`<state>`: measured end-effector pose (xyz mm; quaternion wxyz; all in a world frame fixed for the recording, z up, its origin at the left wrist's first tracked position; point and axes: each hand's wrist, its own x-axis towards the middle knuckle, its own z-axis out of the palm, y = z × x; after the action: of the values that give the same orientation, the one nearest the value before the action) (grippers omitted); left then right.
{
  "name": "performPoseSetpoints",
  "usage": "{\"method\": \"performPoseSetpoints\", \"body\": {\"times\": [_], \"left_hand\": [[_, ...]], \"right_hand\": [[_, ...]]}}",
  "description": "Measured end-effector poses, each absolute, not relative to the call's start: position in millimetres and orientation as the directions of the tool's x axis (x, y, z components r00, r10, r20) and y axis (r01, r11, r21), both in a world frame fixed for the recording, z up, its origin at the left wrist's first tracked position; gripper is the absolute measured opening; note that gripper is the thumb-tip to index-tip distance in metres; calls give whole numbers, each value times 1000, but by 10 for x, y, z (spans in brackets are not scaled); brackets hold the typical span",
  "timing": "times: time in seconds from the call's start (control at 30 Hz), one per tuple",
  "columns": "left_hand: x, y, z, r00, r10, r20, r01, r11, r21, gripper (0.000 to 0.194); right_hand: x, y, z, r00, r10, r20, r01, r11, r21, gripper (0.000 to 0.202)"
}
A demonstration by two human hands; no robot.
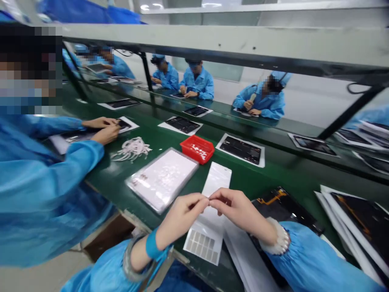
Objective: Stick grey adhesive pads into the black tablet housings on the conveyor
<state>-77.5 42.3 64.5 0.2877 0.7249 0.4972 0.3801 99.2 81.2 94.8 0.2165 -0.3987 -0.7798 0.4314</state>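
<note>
My left hand (189, 207) and my right hand (231, 206) meet fingertip to fingertip, both pinched. Whatever lies between the fingers is too small to make out. Below them is a white sheet (217, 178), its near end carrying rows of grey rectangular stickers (202, 246). To the left lies a clear plastic bag over a white pad (165, 176), with small pale pieces scattered on it. Beyond it stands a red tray (197, 149) holding small white pieces. Beside my right forearm rests a black panel with an orange flex cable (284, 205), partly covered by my arm.
A co-worker in blue (48, 178) works close on the left, near a heap of white strips (133, 149). Black panels on white sheets (241, 149) lie along the green bench. Stacked panels (361, 227) are at right. A shelf beam (219, 42) crosses overhead.
</note>
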Motion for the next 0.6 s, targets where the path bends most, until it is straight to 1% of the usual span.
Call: {"method": "performPoseSetpoints", "body": {"times": [0.03, 0.07, 0.1, 0.13, 0.2, 0.27, 0.3, 0.33, 0.37, 0.4, 0.43, 0.47, 0.5, 0.53, 0.6], "left_hand": [[-672, 371, 627, 247, 920, 305, 482, -389, 785, 34], [-569, 314, 607, 282, 894, 349, 461, -445, 767, 34], [-469, 256, 584, 324, 860, 394, 445, -506, 739, 33], [-374, 202, 559, 370, 821, 434, 439, -566, 698, 33], [-213, 121, 502, 455, 732, 508, 447, -681, 580, 31], [-95, 88, 430, 524, 634, 569, 456, -773, 440, 31], [-51, 87, 389, 554, 584, 594, 452, -810, 374, 31], [-15, 92, 345, 586, 534, 609, 441, -841, 313, 31], [15, 102, 301, 625, 485, 612, 425, -869, 254, 31], [41, 113, 257, 667, 436, 604, 410, -892, 192, 30], [64, 124, 214, 709, 394, 585, 397, -908, 131, 29], [87, 133, 175, 742, 360, 565, 389, -918, 74, 29], [109, 141, 140, 769, 339, 542, 387, -922, 28, 29], [132, 146, 109, 788, 329, 520, 390, -921, -9, 31], [176, 151, 57, 810, 318, 493, 394, -918, -54, 33]], "right_hand": [[1099, 740, 928, -546, 834, -83, 392, 167, -905, 16], [1205, 655, 905, -507, 849, -148, 355, 49, -933, 17], [1311, 557, 881, -473, 859, -198, 327, -37, -944, 20], [1417, 453, 858, -445, 867, -226, 306, -90, -948, 22], [1647, 251, 822, -400, 892, -210, 263, -107, -959, 25], [1947, 103, 808, -346, 931, -113, 250, -25, -968, 28], [2135, 60, 806, -306, 951, -47, 280, 43, -959, 29], [2350, 40, 804, -254, 967, 26, 343, 115, -932, 29], [2584, 43, 797, -199, 976, 93, 439, 173, -882, 29], [2825, 67, 781, -143, 977, 156, 565, 210, -798, 29], [3059, 109, 755, -99, 975, 201, 689, 213, -693, 28], [3270, 162, 717, -75, 975, 207, 790, 185, -584, 27], [3446, 221, 671, -64, 978, 200, 851, 158, -500, 26], [3578, 280, 621, -63, 982, 179, 887, 137, -441, 24], [3711, 379, 525, -86, 988, 132, 908, 132, -397, 22]]}}
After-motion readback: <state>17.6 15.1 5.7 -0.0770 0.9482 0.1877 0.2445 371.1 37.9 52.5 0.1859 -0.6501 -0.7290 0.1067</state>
